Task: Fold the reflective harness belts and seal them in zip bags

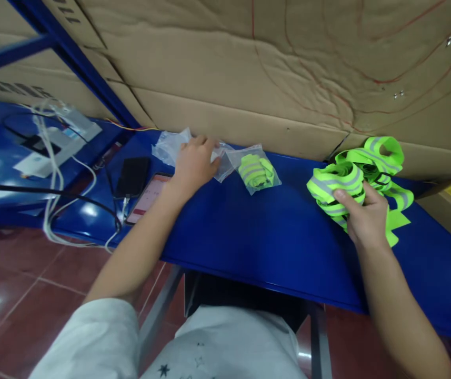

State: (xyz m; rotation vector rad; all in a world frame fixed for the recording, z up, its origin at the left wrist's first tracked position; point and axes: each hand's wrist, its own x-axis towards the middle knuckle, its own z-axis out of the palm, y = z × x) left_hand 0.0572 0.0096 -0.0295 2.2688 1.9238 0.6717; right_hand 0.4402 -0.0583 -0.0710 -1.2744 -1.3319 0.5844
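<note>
My left hand [197, 160] is over a small pile of clear plastic bags [167, 147] at the back of the blue shelf, its fingers curled down onto a bag. The fingertips are partly hidden. Just right of it lies a clear zip bag [270, 169] with a folded neon-yellow reflective strap inside. My right hand [369, 218] grips a coiled neon-yellow reflective strap [333, 184] with grey stripes, thumb on top. Behind and beside that hand, more loose reflective straps [383, 152] lie looped in a heap against the cardboard.
On the left of the blue shelf [249, 242] lie a lit phone [152, 197], a black phone-like slab [132, 176] and a white power strip [61, 145] with tangled cables [53, 184]. Cardboard [209, 79] stands along the back. An open cardboard box [446, 210] sits far right.
</note>
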